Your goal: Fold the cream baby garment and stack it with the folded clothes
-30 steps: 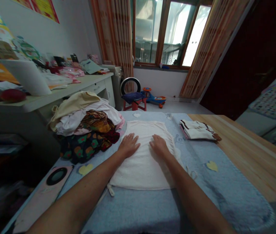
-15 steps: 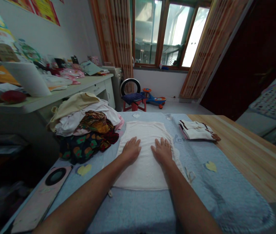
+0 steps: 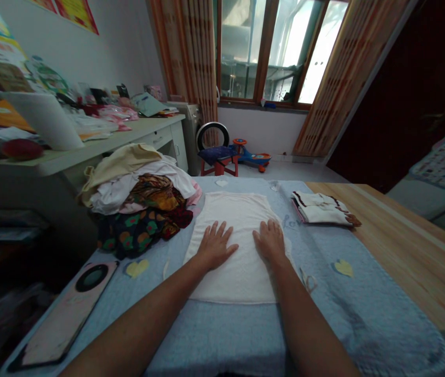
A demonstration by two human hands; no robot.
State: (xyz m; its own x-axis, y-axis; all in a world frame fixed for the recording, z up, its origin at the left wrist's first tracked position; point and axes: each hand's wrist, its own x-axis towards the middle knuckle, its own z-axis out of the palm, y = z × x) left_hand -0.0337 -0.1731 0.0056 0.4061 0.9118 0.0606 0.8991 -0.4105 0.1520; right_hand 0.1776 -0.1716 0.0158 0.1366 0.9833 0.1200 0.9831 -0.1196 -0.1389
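A white cloth garment (image 3: 238,280) lies spread out on the light blue blanket (image 3: 222,330) in front of me. My left hand (image 3: 216,246) rests on its left half, fingers spread and palm down. On the right half lies my right hand (image 3: 271,242), its fingers stretched forward and holding nothing. A thin tie string (image 3: 307,281) sticks out past the garment's right edge, near my right forearm. My forearms cover parts of the garment's lower left and right sides.
To the left sits a heap of crumpled clothes (image 3: 143,183). A phone (image 3: 73,311) lies at the blanket's left edge. Folded clothes (image 3: 322,209) rest on the right, beside the bare wooden tabletop (image 3: 406,246). A cluttered desk (image 3: 136,131) stands behind the heap.
Both hands have slid over the white garment, the right one outward to the right and the left one slightly toward me. The garment's lower left edge has drawn inward.
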